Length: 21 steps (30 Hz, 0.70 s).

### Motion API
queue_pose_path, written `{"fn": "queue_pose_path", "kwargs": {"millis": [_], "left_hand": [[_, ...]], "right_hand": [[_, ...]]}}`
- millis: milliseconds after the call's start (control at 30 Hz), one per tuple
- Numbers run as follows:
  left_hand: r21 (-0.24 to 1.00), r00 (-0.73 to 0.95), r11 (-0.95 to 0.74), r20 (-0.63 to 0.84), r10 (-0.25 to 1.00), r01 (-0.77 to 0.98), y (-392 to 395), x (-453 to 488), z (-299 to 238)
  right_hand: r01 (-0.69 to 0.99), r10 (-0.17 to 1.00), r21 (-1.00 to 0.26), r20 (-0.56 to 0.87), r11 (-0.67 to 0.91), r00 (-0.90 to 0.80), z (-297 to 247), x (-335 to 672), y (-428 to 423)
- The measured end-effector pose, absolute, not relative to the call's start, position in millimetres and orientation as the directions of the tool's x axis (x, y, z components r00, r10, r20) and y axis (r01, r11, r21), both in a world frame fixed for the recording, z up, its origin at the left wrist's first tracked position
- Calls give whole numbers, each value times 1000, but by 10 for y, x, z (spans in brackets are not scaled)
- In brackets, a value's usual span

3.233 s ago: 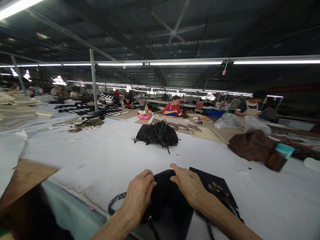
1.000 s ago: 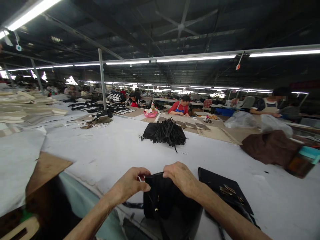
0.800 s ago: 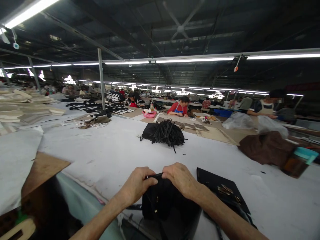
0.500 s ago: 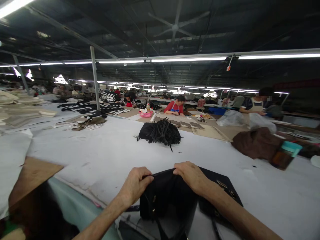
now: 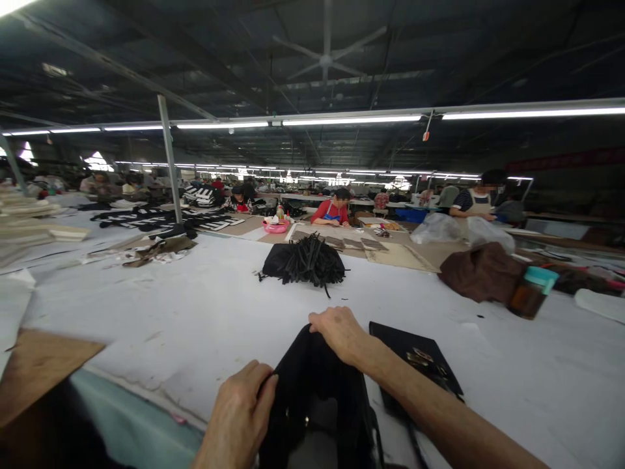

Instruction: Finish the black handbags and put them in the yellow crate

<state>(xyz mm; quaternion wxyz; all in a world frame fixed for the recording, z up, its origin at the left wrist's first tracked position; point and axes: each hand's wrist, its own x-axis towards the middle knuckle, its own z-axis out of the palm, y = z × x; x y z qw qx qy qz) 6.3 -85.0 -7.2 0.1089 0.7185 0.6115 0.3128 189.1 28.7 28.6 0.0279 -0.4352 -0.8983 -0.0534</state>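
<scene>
"What's going on at the near edge of the table (image 5: 215, 306)?"

"A black bag (image 5: 312, 371), by the look of it, with its opening toward the worker. The left hand (image 5: 239, 410) grips the nearer, left stretch of the rim between thumb and fingers. The right hand (image 5: 336, 329) pinches the rim's far corner."

"Both hands closed on it, then. Does it rest on the table?"

"Can't tell; its lower part runs out of view."

"So which step is this?"

"I'd call it handling the edge: the rim is drawn into a line between the two grips, perhaps to shape or check it."

"And the next move?"

"To my mind it calls for a firm hold at one end while the other hand works along the rim, without creasing it."

"What's that just right of the bag?"

"A flat black panel (image 5: 398, 342) with gold-coloured fittings, lying under the line of the right forearm. Room is tight there."

"And past the hands?"

"A heap of black strips (image 5: 312, 264), mid-table and well apart. Toward the far edge, on the right, a teal-lidded jar (image 5: 530, 296) stands beside a brown cloth (image 5: 478, 273). Beyond that edge, a person in red (image 5: 329, 210) bends over work."
</scene>
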Motion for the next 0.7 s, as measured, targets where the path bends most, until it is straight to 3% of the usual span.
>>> {"fn": "queue_pose_path", "kwargs": {"millis": [133, 233, 333, 400, 500, 700], "left_hand": [[518, 34, -130, 189, 981, 845, -869, 1, -23], [418, 24, -69, 112, 993, 906, -716, 68, 163], [313, 144, -175, 120, 982, 933, -403, 219, 320], [258, 253, -264, 77, 964, 929, -186, 318, 350], [206, 282, -292, 77, 956, 934, 17, 387, 304], [263, 408, -431, 140, 902, 863, 8, 287, 230]], "right_hand": [[798, 798, -42, 84, 601, -597, 229, 1905, 230], [806, 823, -164, 100, 569, -560, 259, 1946, 161], [784, 823, -263, 90, 562, -561, 284, 1953, 99], [835, 857, -200, 67, 513, -511, 262, 1966, 73], [911, 916, -91, 54, 402, -398, 176, 2047, 42], [859, 863, 211, 106, 466, -494, 8, 2319, -40]]}}
